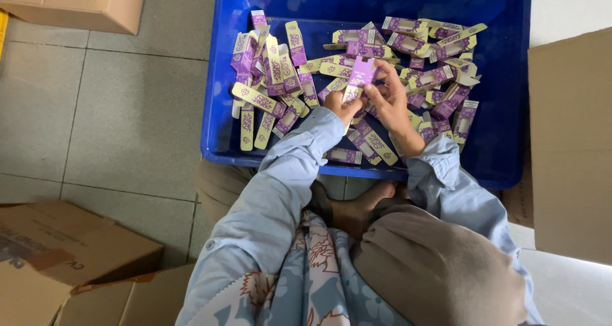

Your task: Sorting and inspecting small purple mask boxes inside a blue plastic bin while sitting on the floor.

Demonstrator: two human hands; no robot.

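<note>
**Both hands work one small purple carton over the blue bin**

The left hand (343, 104) pinches the lower end of a small purple carton (357, 77) between thumb and fingertips, while the right hand (390, 96) curls its fingers round the carton's right edge, thumb pressing toward the upper flap. The carton stands nearly upright between the two hands, its top flap notched and open, held just above the pile in the bin.

Judging from that grip, the work goes best with the lower pinch kept firm, so the thin card does not twist, and with the right thumb pressing along the crease rather than on the panel, which would likely buckle.

Beneath the hands, the blue plastic bin (503, 77) holds a loose heap of matching flat cartons (274, 83) in purple and cream, thickest at its left and far-right parts, with bare blue floor along the far wall.

Brown cardboard boxes (64, 249) sit on the tiled floor at near left; another stands at far left, and a large cardboard panel at right.
</note>
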